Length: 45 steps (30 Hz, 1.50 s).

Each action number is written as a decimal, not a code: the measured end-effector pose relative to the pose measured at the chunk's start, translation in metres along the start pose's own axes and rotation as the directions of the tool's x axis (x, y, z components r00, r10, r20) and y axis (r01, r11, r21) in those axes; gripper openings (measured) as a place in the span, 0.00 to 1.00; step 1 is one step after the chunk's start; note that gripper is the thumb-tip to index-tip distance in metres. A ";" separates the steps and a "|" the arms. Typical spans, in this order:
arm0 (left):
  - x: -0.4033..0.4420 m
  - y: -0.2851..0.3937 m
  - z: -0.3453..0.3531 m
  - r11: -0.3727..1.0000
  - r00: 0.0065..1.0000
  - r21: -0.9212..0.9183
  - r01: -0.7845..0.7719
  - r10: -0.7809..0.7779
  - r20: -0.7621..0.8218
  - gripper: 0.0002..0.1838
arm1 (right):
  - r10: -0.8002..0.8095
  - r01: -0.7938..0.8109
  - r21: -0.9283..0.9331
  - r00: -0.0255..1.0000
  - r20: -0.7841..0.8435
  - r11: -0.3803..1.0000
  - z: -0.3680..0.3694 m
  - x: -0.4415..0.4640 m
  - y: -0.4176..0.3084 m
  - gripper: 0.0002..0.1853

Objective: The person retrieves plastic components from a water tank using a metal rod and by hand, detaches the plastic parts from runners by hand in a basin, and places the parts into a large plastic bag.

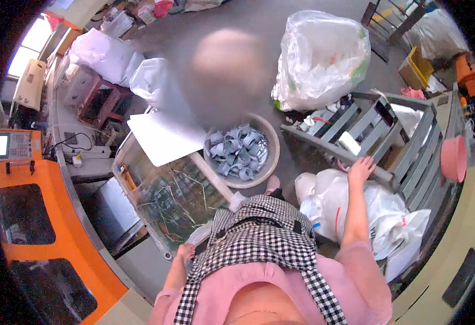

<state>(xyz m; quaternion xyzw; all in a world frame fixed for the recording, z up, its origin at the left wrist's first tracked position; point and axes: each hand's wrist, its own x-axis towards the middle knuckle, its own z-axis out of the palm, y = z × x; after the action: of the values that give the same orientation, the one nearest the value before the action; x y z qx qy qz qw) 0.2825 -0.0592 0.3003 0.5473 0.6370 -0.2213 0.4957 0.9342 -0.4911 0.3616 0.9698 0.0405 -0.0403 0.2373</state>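
Note:
My right hand (pixel 361 169) rests on the near edge of a grey slatted frame (pixel 324 142), fingers spread, with white sacks (pixel 335 200) just below it. On the left, my left hand (pixel 186 251) hangs beside the near corner of a large tub (pixel 167 203) holding greenish water and thin sticks; its fingers are too small to make out. A white board (pixel 167 135) lies across the far part of that tub. Between my hands, farther off, stands a round basin (pixel 273 157) full of grey curved plastic pieces (pixel 237 151).
Orange machine (pixel 85 244) at the left, beige machine (pixel 460 238) at the right. A big clear plastic bag (pixel 324 59) stands beyond the frame. A dark phone-like object (pixel 383 111) lies on the slats. Pink basin (pixel 453 158) at the right. A blurred area covers the top middle.

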 end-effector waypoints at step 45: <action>0.270 0.991 -0.012 0.876 0.960 -0.394 -0.279 0.259 -0.105 0.10 | -0.212 -0.006 0.710 0.952 0.219 0.704 -0.198 0.649 -0.295 0.09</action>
<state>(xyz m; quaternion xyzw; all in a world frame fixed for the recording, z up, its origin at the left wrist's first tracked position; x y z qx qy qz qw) 1.2105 0.3797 0.3279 0.5212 0.5987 -0.0003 0.6082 1.5616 -0.1005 0.3388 0.9665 0.0424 -0.2048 -0.1488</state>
